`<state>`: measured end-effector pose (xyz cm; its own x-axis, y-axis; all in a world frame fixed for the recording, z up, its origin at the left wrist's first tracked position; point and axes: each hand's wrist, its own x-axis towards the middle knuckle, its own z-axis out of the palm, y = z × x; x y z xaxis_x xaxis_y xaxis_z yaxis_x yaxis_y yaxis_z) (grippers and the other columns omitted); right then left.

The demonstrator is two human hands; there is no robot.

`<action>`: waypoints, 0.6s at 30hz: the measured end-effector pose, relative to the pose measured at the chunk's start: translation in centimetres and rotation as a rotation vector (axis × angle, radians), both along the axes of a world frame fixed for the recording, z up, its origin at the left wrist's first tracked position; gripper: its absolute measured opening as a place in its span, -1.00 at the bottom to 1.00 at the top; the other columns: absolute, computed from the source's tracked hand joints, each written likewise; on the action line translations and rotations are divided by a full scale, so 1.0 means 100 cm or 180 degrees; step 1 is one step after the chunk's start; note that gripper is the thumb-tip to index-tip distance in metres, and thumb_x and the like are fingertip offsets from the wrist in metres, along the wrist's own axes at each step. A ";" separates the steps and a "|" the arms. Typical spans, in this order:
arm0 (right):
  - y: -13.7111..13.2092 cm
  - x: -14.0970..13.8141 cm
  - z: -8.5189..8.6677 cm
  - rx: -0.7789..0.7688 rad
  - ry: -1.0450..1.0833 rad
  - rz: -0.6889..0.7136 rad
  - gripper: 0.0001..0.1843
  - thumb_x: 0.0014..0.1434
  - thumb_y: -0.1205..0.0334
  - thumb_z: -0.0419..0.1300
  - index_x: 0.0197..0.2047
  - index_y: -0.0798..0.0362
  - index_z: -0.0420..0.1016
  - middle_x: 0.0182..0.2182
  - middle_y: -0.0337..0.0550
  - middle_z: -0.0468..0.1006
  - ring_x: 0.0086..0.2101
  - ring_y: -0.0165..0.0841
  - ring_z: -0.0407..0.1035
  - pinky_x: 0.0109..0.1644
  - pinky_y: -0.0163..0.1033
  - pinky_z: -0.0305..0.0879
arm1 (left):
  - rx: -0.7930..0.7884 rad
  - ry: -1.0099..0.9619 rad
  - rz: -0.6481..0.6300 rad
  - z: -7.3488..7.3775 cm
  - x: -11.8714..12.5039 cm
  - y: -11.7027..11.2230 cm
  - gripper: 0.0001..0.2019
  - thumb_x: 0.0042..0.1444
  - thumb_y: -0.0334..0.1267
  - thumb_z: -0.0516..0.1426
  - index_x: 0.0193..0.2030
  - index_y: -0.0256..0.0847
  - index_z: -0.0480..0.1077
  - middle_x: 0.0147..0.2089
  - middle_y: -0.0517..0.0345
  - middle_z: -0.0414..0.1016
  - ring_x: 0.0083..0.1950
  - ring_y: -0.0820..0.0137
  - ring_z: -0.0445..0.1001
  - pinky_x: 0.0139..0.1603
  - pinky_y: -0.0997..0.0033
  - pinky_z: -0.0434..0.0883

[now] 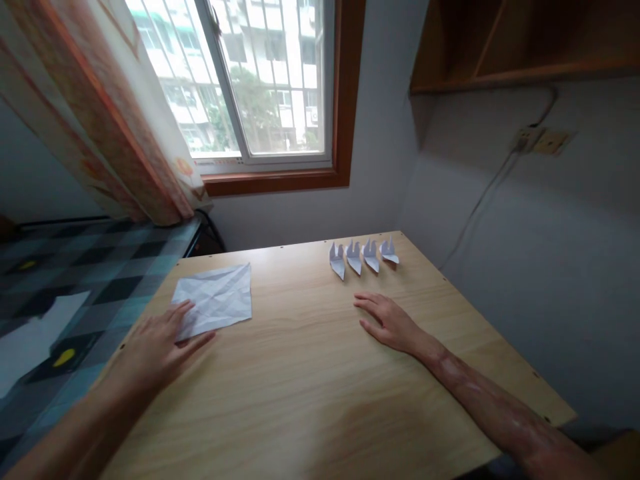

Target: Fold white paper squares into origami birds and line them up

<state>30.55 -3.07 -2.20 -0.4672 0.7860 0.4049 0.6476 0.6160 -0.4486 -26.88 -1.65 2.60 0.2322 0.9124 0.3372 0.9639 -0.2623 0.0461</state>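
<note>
A creased sheet of white paper lies flat on the left part of the wooden table. My left hand rests at its near left corner, fingers stretched over the edge and thumb apart, gripping nothing. On the right, my right hand lies on the tabletop with its fingers spread and nothing in them. Just beyond it, several folded white paper cranes stand in a row near the far edge. The right hand does not touch them.
The wooden table reaches toward the wall below a barred window. To the left is a bed with a checked cover, with more white paper on it. A cable hangs from a wall socket at right.
</note>
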 end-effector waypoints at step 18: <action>0.007 -0.057 0.022 0.0279 0.0006 0.0832 0.03 0.31 0.07 0.44 0.67 -0.03 0.04 0.54 0.14 0.31 0.49 -0.02 0.26 0.58 0.17 0.22 | 0.0076 -0.0289 -0.1439 -0.008 0.107 -0.031 -0.68 0.44 -0.04 0.16 0.18 -0.03 0.62 0.10 -0.03 0.78 0.05 0.05 0.76 0.07 0.11 0.70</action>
<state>24.83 -2.35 -0.01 -0.6488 0.6007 0.4670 0.4606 0.7986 -0.3873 -16.16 -4.77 1.75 0.5736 0.7180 0.3943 0.7447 -0.6576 0.1140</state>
